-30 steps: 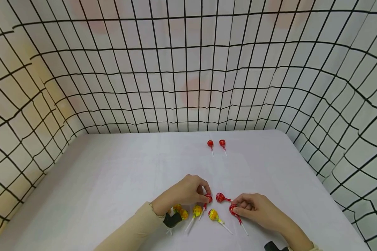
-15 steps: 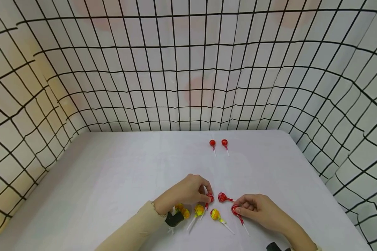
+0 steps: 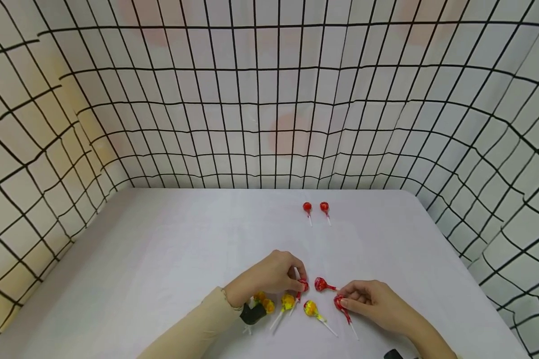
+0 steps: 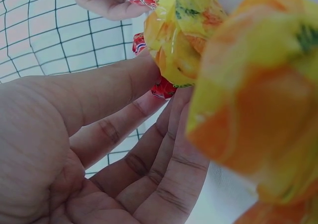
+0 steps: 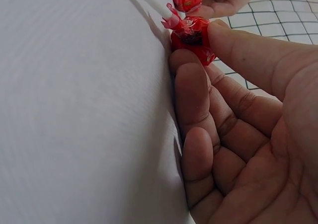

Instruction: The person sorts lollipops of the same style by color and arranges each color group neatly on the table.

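Observation:
In the head view my left hand (image 3: pixel 274 271) pinches the red-wrapped head of a lollipop (image 3: pixel 304 285) between thumb and fingers. Its white stick slants toward the near side. My right hand (image 3: pixel 379 303) grips another red lollipop (image 3: pixel 339 302), seen in the right wrist view as a shiny red wrapper (image 5: pixel 191 39) between thumb and fingertips. A third red lollipop (image 3: pixel 321 284) lies between the hands, its stick end hidden by the right fingers. Nearer lie two yellow lollipops, one in the middle (image 3: pixel 310 308) and one beside the left hand (image 3: pixel 288 301).
More yellow lollipops (image 3: pixel 268 305) lie by the left wrist, partly hidden by its black strap. Two red lollipops (image 3: pixel 307 206) stand apart toward the far edge of the white table (image 3: pixel 197 224). Black grid netting (image 3: pixel 269 104) over white walls encloses the table's back and sides.
The head view has shifted slightly, so everything appears a little further right. Both hands keep their grip, and the lollipops keep their places relative to each other.

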`<state>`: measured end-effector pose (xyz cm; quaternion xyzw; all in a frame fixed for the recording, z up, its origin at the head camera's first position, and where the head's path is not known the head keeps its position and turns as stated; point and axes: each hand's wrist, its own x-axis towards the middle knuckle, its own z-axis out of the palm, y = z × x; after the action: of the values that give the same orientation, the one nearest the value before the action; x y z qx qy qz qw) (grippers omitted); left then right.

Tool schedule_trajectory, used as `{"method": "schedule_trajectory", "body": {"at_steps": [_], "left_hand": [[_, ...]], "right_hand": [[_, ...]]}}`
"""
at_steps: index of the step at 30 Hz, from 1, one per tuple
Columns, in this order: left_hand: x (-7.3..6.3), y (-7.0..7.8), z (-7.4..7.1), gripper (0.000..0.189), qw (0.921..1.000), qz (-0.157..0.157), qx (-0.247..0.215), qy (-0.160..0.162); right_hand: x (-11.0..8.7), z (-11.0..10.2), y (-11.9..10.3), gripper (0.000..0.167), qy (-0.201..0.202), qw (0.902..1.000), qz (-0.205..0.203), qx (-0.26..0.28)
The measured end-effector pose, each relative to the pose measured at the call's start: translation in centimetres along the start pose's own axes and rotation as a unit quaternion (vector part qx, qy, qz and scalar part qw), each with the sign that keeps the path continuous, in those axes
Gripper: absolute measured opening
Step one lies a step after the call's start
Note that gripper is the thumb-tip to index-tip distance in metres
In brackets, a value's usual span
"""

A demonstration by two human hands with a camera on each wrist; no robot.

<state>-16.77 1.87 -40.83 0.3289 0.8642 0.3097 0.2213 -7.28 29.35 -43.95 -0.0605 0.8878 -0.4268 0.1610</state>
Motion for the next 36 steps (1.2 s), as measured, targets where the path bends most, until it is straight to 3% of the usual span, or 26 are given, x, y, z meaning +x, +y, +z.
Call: {"method": "schedule_trajectory", "body": {"at_steps": [17,25,36], "left_hand": [[0.1,0.4,0.0,0.007,1.0000,-0.007,0.003,0.000],[0.2,0.3,0.1,0.007,1.0000,-0.003,0.006,0.001],[0.1,0.2,0.0,0.008,0.9998,0.012,0.019,0.003]], "right_hand": [[0.0,-2.6,1.0,0.027,-0.013,0.9993,-0.025,0.022],[0.7,-4.6,0.0,0.028,0.000,0.9993,-0.034,0.016],[4.5,-6.5,-3.3,0.028,0.046,0.9965,-0.057,-0.040]]}}
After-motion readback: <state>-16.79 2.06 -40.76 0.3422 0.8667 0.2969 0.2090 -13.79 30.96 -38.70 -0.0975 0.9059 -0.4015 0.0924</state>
